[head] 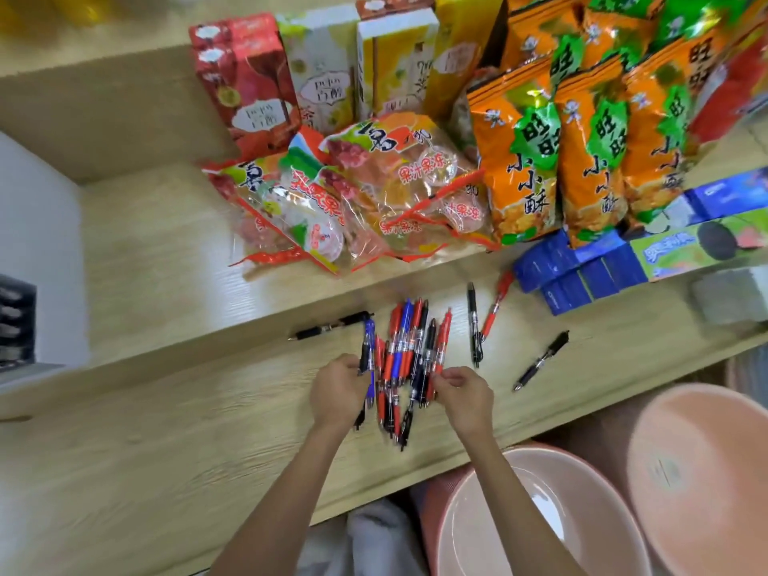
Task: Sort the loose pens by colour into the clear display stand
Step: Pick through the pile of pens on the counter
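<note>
Both bare forearms extend forward, converging. Left hand (338, 388) curls round a blue pen (369, 338); right hand (464, 394) pinches a red pen (443, 335).

Along the back of your light wood tabletop (145, 251) stand three upright cartons: a red carton (245, 81), a pale green carton (320, 68) beside it, and a yellow-and-white carton (395, 60). In front of them lie clear jelly bags (395, 189) with red edges, overlapping one another. To your right, orange-and-green snack bags (523, 160) stand in a row, pressed together. Before these sit dark blue boxes (582, 272), touching a green biscuit box (698, 247). Two pink basins (540, 513) rest below the tabletop's near edge, at lower right.
</note>
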